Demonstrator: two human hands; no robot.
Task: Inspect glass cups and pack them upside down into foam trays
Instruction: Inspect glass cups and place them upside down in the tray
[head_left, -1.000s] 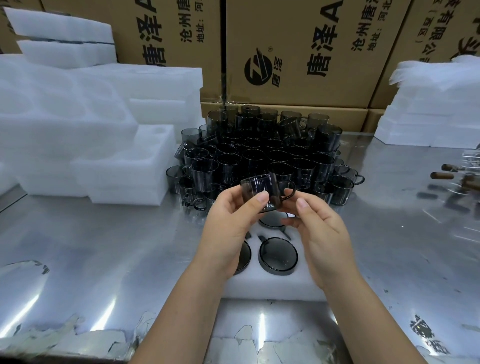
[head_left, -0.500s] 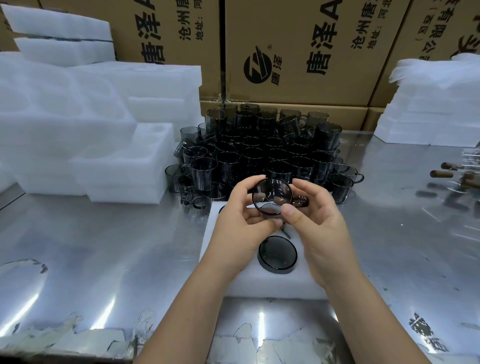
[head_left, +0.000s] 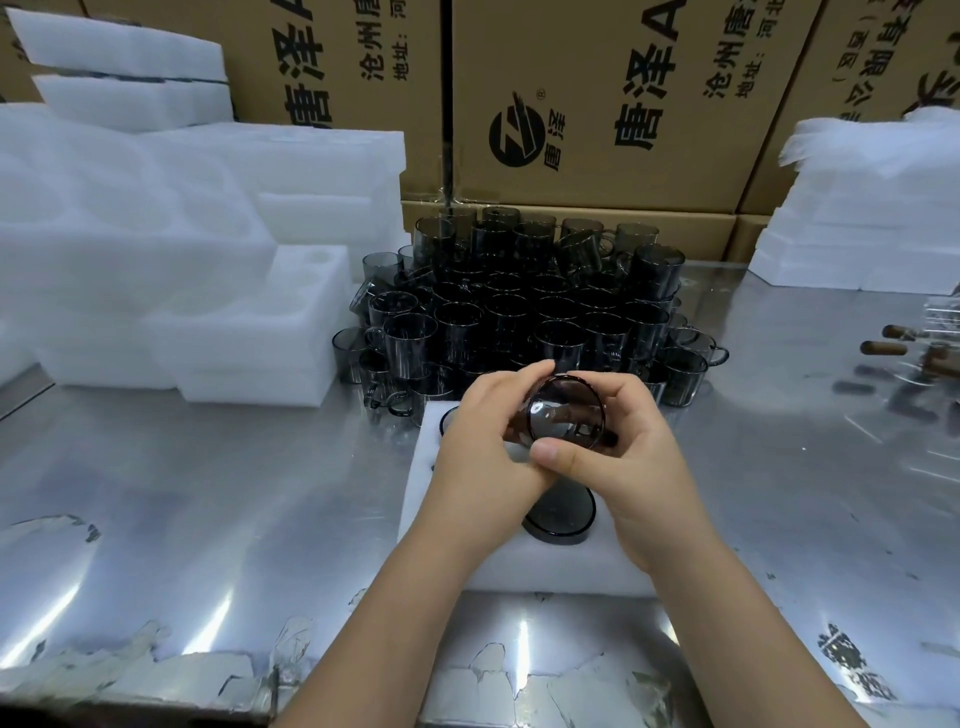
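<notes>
The steel table (head_left: 208, 493) is taking up most of the view, and tall printed cardboard boxes (head_left: 597, 104) are standing along its far edge. At the left, stacks of white foam trays (head_left: 156, 234) are sitting piled high, with their round pockets showing nothing inside them. At the right, a heap of thin foam sheets (head_left: 857, 218) is lying against the boxes.

In the middle of the table, a crowded pile of dark glass cups (head_left: 545, 306) is standing, mostly mouth up, with several stacked on others.

Just in front of that pile, one foam tray (head_left: 561, 569) is lying flat. An upturned cup (head_left: 558, 517) is sitting in a near pocket with its flat base facing up. A second dark rim (head_left: 448, 417) is peeking out at the tray's far left corner, mostly hidden by the wrist.

Above this tray, both hands are holding the held cup (head_left: 566, 410) in the air. The left hand (head_left: 483, 447) is curling its fingers round the cup's left side. The right hand (head_left: 639, 457) is wrapping the right side, with its thumb pressing on the lower rim.

The cup is smoky, dark and see-through. It is tipped on its side so one round end is facing the camera, and its handle is pointing down to the right.
</notes>
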